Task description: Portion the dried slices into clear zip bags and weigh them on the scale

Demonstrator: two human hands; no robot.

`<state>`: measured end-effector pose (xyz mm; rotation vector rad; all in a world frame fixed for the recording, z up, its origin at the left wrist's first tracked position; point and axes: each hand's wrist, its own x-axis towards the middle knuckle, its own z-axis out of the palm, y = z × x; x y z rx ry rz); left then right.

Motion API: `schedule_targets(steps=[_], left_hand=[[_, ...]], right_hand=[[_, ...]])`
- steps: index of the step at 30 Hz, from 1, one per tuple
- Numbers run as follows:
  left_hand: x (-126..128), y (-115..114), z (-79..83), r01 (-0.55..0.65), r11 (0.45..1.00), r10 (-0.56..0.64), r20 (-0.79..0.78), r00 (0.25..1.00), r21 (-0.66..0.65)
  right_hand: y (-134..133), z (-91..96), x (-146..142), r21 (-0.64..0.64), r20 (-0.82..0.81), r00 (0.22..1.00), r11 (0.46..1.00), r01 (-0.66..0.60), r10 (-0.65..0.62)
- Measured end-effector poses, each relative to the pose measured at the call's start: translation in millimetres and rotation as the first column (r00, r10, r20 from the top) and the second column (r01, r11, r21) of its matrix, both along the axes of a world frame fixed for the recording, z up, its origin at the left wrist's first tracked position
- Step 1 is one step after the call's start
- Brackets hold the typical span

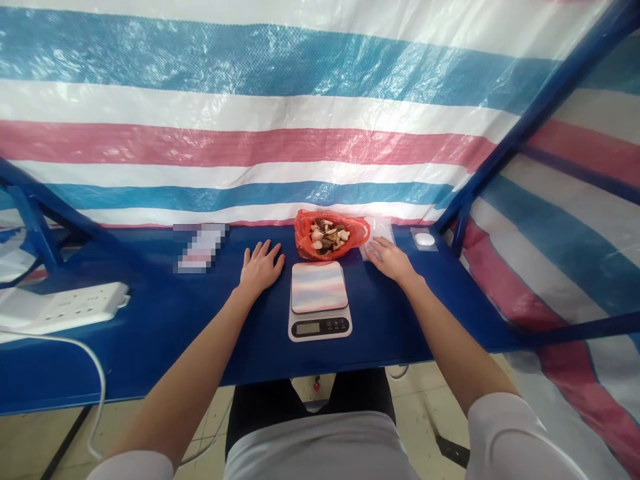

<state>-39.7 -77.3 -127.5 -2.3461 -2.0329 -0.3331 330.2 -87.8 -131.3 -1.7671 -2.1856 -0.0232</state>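
Note:
A small digital kitchen scale point(319, 299) sits on the blue table point(150, 333) straight in front of me, its platform bare. My left hand point(261, 265) lies flat on the table just left of the scale, fingers spread, holding nothing. My right hand point(391, 257) rests right of the scale with its fingertips on a stack of clear plastic bags point(379, 233). Behind the scale stands an open orange plastic bag point(331, 234) holding several light and brown pieces.
A white power strip point(65, 306) with its cable lies at the table's left end. A blurred patch point(201, 247) is at the back left. A small white round object point(425, 239) sits at the back right. Striped tarpaulin and blue frame bars point(530, 120) enclose the table.

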Motion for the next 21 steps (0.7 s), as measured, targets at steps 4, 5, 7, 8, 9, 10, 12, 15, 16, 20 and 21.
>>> schedule_targets(steps=[4,5,7,8,9,10,12,15,16,20,21], left_hand=[[-0.9,-0.9,-2.3,-0.005,1.000,0.005,0.004,1.000,-0.010],[-1.1,-1.0,-2.8,-0.006,1.000,0.006,0.005,1.000,-0.009],[-1.6,-1.1,-3.6,-0.010,1.000,0.010,0.006,1.000,-0.010],[-1.8,-0.9,-3.9,-0.012,1.000,0.012,0.007,1.000,-0.012],[-1.8,-0.8,-4.1,-0.012,1.000,0.013,0.008,1.000,-0.016],[-1.8,-0.7,-4.2,-0.012,1.000,0.012,0.008,1.000,-0.019],[-1.5,-0.7,-3.9,-0.011,1.000,0.011,0.009,1.000,-0.023],[-0.6,-1.1,-3.0,-0.014,1.000,0.015,0.014,1.000,-0.028],[-0.4,-1.3,-2.8,-0.015,0.999,0.016,0.015,1.000,-0.029],[-0.5,-1.3,-3.0,-0.017,0.999,0.018,0.018,1.000,-0.037],[-0.7,-1.2,-3.2,-0.018,0.999,0.018,0.020,1.000,-0.036]], right_hand=[[-2.8,3.0,-5.8,-0.083,-0.015,0.997,0.994,0.075,-0.076],[-3.1,3.0,-6.4,-0.092,-0.016,0.997,0.993,0.078,-0.080],[-3.1,2.4,-6.3,-0.101,-0.022,0.997,0.992,0.073,-0.076],[-3.1,2.0,-5.9,-0.102,-0.030,0.997,0.992,0.069,-0.072],[-3.0,1.5,-5.3,-0.101,-0.041,0.997,0.993,0.063,-0.068],[-3.0,1.1,-4.8,-0.098,-0.053,0.997,0.994,0.056,-0.061],[-3.3,0.4,-3.9,-0.091,-0.079,0.996,0.995,0.038,-0.046],[-4.1,-0.2,-3.9,-0.077,-0.113,0.992,0.996,0.056,-0.064],[-4.3,-0.3,-4.2,-0.068,-0.121,0.989,0.995,0.073,-0.081],[-4.4,-0.8,-5.4,-0.018,-0.136,0.986,0.995,0.096,-0.097],[-4.3,-1.1,-5.5,-0.011,-0.136,0.986,0.996,0.092,-0.092]])
